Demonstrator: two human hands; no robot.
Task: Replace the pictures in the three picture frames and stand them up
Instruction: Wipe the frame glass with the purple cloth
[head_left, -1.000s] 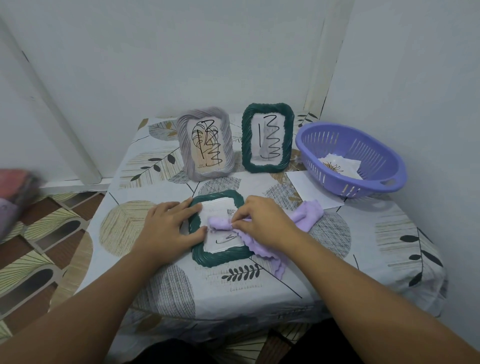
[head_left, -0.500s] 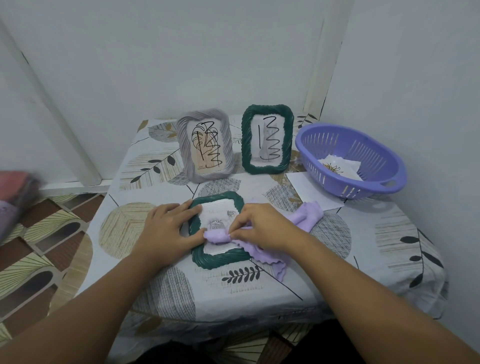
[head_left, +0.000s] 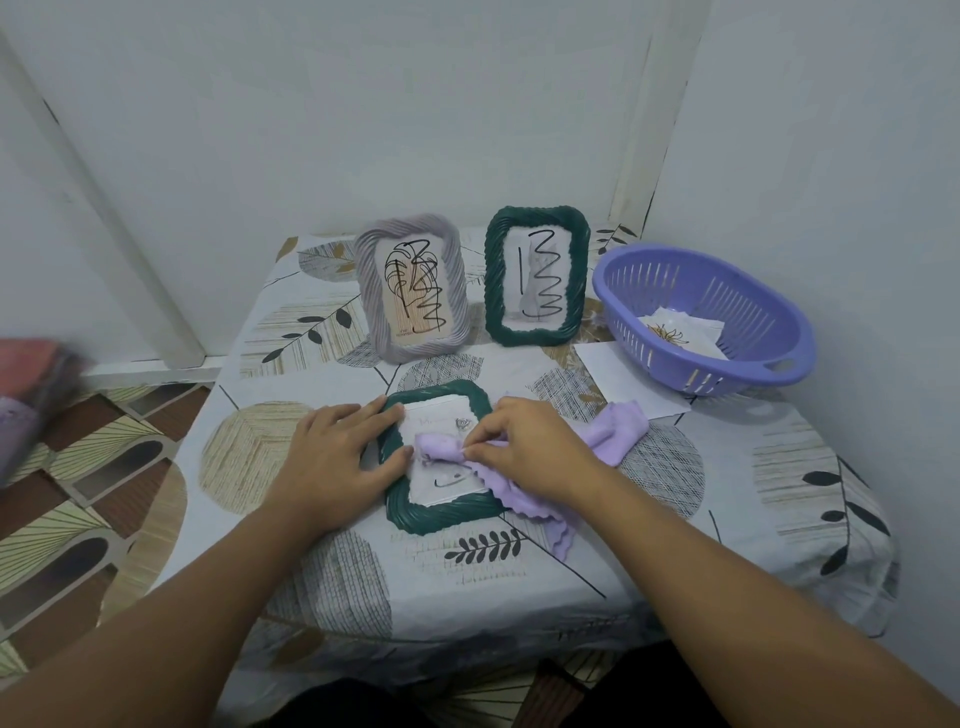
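A dark green frame (head_left: 441, 512) lies flat on the table in front of me, its glass showing a pale picture with faint marks. My left hand (head_left: 337, 457) rests flat on the frame's left edge, fingers straight. My right hand (head_left: 524, 447) pinches a lilac cloth (head_left: 618, 434) and presses its bunched end onto the middle of the glass. Behind stand a grey frame (head_left: 413, 286) and a second green frame (head_left: 537, 275), both upright with black scribbles on their pictures.
A purple basket (head_left: 727, 374) at the right back holds a picture sheet (head_left: 680, 332). A white sheet of paper (head_left: 618, 374) lies beside it. The table, under a leaf-patterned tablecloth (head_left: 415, 582), stands in a corner with walls behind and to the right.
My right hand has rubbed the cloth back and forth over the glass of the flat frame, ending near its middle. My left hand has stayed on the frame's left edge.
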